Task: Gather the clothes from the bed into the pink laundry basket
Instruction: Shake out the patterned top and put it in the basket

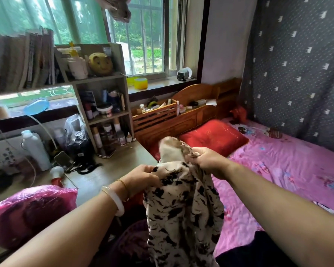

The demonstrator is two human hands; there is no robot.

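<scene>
Holding up a black-and-cream patterned garment (183, 205) beside the pink-sheeted bed (278, 170), left hand (143, 176) and right hand (206, 160) both pinching its top edge. Likely mid-transfer; next, lowering it into the pink laundry basket (129, 243) dimly showing beside the bed.

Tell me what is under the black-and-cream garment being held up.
Below the garment, a dark purple woven rim shows, possibly the basket. The cloth hides its inside. Both the left hand and right hand grip the garment.
</scene>
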